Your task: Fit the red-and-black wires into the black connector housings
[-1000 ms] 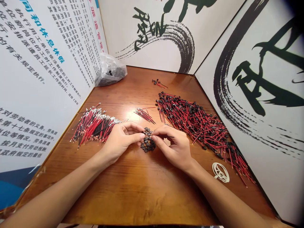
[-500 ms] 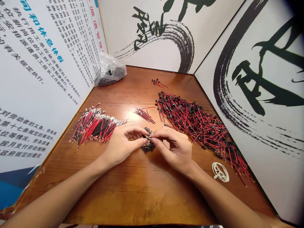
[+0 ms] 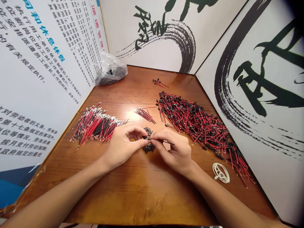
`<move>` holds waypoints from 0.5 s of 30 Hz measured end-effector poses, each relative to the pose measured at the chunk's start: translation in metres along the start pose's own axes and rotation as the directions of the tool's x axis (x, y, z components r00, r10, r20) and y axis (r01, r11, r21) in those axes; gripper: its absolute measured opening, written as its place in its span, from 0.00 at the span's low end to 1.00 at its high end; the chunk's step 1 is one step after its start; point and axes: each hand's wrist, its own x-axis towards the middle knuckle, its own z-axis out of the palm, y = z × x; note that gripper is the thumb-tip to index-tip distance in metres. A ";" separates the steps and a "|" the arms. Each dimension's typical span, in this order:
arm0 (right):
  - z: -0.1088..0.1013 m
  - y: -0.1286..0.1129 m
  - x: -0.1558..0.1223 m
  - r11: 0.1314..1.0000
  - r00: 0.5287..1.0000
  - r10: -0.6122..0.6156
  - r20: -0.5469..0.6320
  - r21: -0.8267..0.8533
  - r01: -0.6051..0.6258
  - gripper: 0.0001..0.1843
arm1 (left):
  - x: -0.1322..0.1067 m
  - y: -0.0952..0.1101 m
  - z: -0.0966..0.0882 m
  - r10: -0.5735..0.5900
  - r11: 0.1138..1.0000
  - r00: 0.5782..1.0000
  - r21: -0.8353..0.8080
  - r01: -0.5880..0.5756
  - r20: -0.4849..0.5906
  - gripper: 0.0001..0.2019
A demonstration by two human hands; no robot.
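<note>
Between thumb and index finger, my left hand (image 3: 123, 142) pinches a small black connector housing (image 3: 147, 138). My right hand (image 3: 174, 147) is closed on a thin dark wire (image 3: 168, 142), whose tip meets the housing; whether it sits inside cannot be made out. Both hands hover over a small heap of black connector housings (image 3: 148, 148), partly hidden by the fingers. Just beyond lies a small bunch of red and black wires (image 3: 146, 115). Left of my left hand spreads a pile of red and black wires with pale crimped ends (image 3: 95, 126).
A large pile of red and black wires with black connectors (image 3: 194, 123) covers the right side. A few more connector wires (image 3: 161, 83) lie behind it. White rubber bands (image 3: 221, 173) rest near my right forearm. A clear plastic bag (image 3: 111, 72) stands at the back left. Printed panels enclose the wooden table (image 3: 133, 196).
The dark wire now shows in my right hand, and the black housing is more visible between the fingertips. Both hands have stayed almost in place; the view has shifted slightly.
</note>
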 end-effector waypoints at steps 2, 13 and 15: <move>0.000 0.000 0.001 0.998 0.999 -0.053 0.011 -0.038 0.054 0.07 | 0.000 0.000 0.001 -0.040 0.999 0.999 -0.034 0.040 0.005 0.04; -0.004 0.002 0.000 0.992 0.996 -0.084 -0.014 -0.090 0.082 0.08 | 0.006 0.003 -0.002 -0.250 0.920 0.964 -0.286 0.266 0.094 0.08; -0.004 0.002 0.000 0.992 0.996 -0.083 -0.013 -0.094 0.081 0.08 | 0.006 0.002 -0.003 -0.268 0.911 0.958 -0.296 0.288 0.106 0.07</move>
